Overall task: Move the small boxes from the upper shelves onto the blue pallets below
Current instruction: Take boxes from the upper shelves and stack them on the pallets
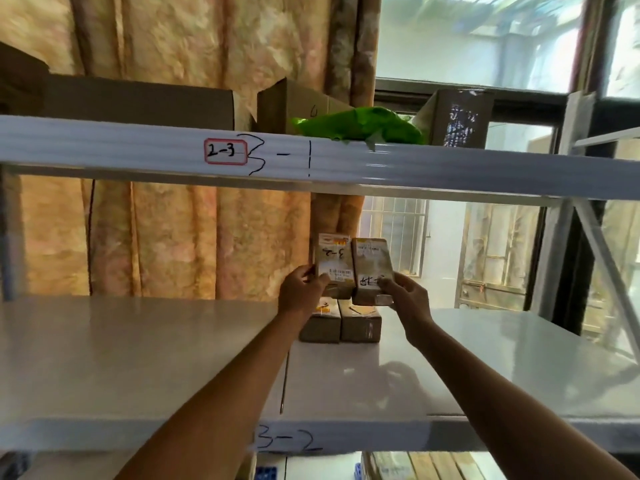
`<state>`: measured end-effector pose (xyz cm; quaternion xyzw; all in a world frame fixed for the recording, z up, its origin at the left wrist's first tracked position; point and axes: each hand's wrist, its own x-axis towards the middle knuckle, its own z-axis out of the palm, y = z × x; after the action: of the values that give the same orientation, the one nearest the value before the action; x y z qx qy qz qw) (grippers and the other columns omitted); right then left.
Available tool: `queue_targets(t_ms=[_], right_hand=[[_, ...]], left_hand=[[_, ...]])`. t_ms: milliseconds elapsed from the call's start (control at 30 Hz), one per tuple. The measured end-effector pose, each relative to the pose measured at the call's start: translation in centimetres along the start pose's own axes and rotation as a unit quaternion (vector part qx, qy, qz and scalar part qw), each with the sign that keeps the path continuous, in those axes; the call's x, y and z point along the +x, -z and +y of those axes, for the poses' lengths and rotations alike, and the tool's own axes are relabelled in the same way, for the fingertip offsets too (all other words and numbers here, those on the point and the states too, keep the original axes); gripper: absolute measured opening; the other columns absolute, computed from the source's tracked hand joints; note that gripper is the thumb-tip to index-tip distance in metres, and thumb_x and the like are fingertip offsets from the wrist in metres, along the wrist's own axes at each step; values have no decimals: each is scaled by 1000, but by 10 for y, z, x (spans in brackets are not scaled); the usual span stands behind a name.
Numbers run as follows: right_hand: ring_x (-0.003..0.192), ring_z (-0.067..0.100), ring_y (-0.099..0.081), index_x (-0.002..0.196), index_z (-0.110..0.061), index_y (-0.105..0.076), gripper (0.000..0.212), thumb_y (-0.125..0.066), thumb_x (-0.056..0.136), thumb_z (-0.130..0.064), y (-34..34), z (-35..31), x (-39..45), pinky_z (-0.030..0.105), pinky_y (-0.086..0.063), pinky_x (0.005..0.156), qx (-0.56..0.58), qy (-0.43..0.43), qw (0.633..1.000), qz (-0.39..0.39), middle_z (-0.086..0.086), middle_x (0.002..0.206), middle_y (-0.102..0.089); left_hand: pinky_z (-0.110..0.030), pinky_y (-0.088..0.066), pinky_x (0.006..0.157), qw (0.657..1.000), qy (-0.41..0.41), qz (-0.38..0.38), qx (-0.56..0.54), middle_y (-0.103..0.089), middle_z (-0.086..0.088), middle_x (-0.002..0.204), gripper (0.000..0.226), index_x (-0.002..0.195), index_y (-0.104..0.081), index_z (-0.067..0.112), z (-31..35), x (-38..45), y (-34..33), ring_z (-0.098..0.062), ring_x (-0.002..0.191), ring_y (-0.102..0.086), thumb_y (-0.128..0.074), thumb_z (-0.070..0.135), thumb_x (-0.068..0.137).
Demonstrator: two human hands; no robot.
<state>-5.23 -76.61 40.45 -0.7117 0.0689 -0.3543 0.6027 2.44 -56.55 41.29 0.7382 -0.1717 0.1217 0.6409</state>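
On my screen both arms reach into the middle shelf (138, 358), a smooth pale grey board whose front edge carries the handwritten mark "3-2". The left hand (301, 292) grips a small cardboard box (334, 263) with its fingers curled round the left side; this box has "3-2" written on it, a white barcode label and an orange strip at the top. The right hand (407, 299) pinches a second small box (372, 271) at its lower corner; it has a white label that I cannot read. Both boxes are held above the shelf, side by side and touching. Under them two more brown boxes (341, 323) lie on the board, taped. The upper shelf beam (450, 168) shows "3-1" and a red-framed sticker (225, 151) reading "2-3". Green plastic (363, 126) lies above it.
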Motion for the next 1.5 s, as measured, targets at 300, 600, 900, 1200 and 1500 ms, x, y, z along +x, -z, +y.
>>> queue_targets(t_ms=[300,600,900,1200,1500], right_hand=[[106,23,-74,134,-14,-58,47,-75,91,-16,27,-57,-110,25,-61,76,25,45,999,-15,11,121,-73],[80,8,-78,118,-26,-60,35,-75,90,-13,65,-81,-233,14,-57,60,40,12,999,-10,-4,89,-79],[89,21,-78,121,-28,-58,39,-78,87,-25,127,-52,-297,26,-62,67,30,-24,998,-50,7,104,-77],[92,29,-78,119,-18,-62,38,-81,87,-13,233,67,-326,44,-65,77,-8,-168,985,-44,15,108,-77],[91,28,-77,118,-12,-64,39,-83,84,-19,274,173,-316,35,-63,69,-39,-315,946,-61,15,105,-77]], left_hand=[[-45,-60,91,983,-26,-26,-180,-72,-3,115,29,101,-62,31,19,-97,46,-23,104,-71,-75,27,75],[-20,-53,72,976,-24,-34,-212,-71,9,105,28,104,-65,27,29,-220,73,-7,93,-69,-76,20,80],[-46,-61,82,968,41,-95,-230,-74,-12,108,22,100,-62,19,-4,-299,52,-33,100,-73,-77,17,85],[-56,-59,88,964,160,-153,-149,-71,-14,106,16,96,-62,12,-84,-371,-56,-35,100,-71,-75,11,87],[-43,-62,81,938,300,-126,-118,-73,-21,107,15,99,-63,11,-153,-389,-116,-36,97,-73,-74,11,88]])
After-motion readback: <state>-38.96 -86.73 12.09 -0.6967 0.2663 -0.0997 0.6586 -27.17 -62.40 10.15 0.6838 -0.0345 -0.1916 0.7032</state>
